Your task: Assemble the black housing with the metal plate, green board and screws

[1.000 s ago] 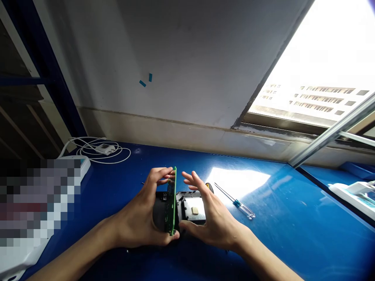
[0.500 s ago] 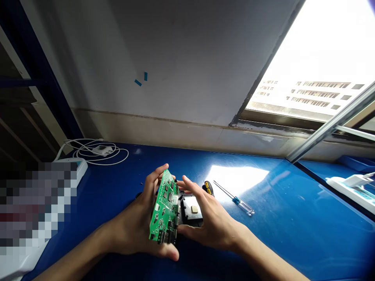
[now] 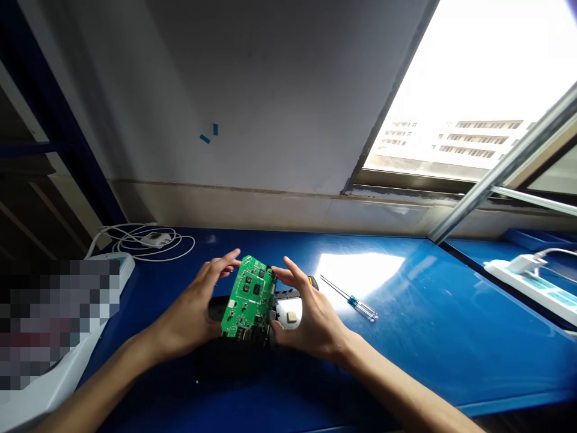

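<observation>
A green circuit board stands tilted over a black casing, its chip-covered face toward me. My left hand is at the board's left edge, thumb by the lower corner and fingers near the upper corner. My right hand grips the opposite edge between thumb and fingertips, near the connectors. Beside the board, partly behind my right hand, lies a silvery plate with a small beige pad. The underside of the board and much of the casing are hidden.
A screwdriver with a clear blue handle lies right of my hands on the blue table. A yellow-and-black handle shows behind my right fingers. White cable is coiled at back left; a power strip sits at far right.
The circuit board has tipped from nearly edge-on to flatter, showing more of its face. My left hand has moved left and its thumb no longer sticks out below the board. The view has shifted slightly.
</observation>
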Available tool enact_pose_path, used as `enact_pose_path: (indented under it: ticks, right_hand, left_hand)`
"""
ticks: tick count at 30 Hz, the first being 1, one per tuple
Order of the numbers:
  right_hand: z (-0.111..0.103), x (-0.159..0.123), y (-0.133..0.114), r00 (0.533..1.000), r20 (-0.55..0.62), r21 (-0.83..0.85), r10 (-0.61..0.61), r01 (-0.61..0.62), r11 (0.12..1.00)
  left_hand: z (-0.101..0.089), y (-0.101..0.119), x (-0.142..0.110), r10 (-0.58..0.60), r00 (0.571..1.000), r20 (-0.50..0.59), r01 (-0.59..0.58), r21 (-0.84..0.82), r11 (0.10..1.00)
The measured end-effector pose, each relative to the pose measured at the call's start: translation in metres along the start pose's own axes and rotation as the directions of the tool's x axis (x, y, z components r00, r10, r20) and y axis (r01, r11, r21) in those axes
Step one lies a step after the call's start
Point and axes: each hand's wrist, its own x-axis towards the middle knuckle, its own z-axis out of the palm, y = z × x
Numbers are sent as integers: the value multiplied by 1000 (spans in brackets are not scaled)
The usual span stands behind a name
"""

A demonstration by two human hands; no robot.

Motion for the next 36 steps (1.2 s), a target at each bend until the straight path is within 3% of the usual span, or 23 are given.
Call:
enact_pose_path:
  ticks: [2,4,7,12,15,19,23,29,36]
  right_hand:
    - [1,1,0,1000,6,-27,-10,10,1000]
    - [0,2,0,999,21,-58,-31,32,998]
    - [0,3,-1,996,38,-93,-79,83,992]
    - [-1,2,-3,986,104,-117,-127,139,983]
    - [-3,3,-4,979,157,-108,-131,149,983]
    - [-6,5,-6,967,211,-103,-145,170,980]
    - [-10,6,-11,953,232,-130,-194,228,965]
    - [-15,7,-22,923,292,-192,-251,314,930]
    - [-14,10,-24,921,273,-229,-277,342,911]
  left_hand:
    - [-8,-6,-10,-128,992,16,127,71,989]
    - [-10,-15,-26,-177,984,9,174,131,976]
    - [-6,-27,-54,-165,984,68,145,239,960]
    - [-5,-30,-80,-236,970,59,213,266,940]
    - [-7,-28,-82,-183,975,122,138,311,940]
    - [-6,-22,-78,-148,981,127,93,365,926]
    - [-5,-15,-74,-190,973,130,143,309,940]
    - [-7,-6,-70,-147,987,66,135,168,977]
    - [-4,-6,-73,-142,988,56,138,68,988]
